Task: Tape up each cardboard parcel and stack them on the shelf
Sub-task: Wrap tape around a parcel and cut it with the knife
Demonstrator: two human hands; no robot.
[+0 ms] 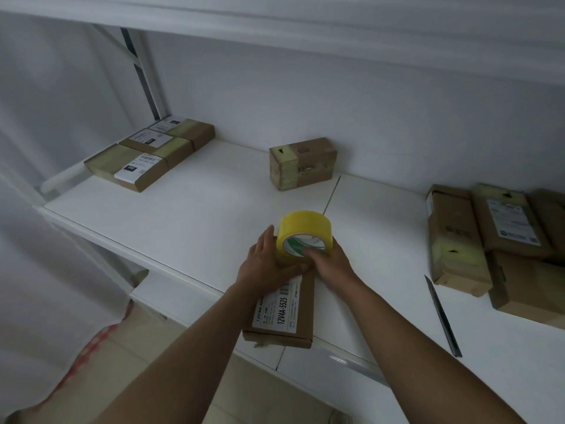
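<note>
A long flat cardboard parcel (301, 313) with a white label lies on the white shelf board (171, 218), its near end at the front edge. My left hand (266, 261) rests on its far end, fingers straight, thumb pressing across the top. My right hand (328, 258) grips a roll of yellow tape (298, 228), fingers inside the core, and holds it upright on the parcel's far end.
Three taped flat parcels (153, 154) lie side by side at the back left. One taped box (302, 163) stands against the wall. Several parcels (489, 240) are piled at the right. A slim knife (443, 316) lies right of my arm.
</note>
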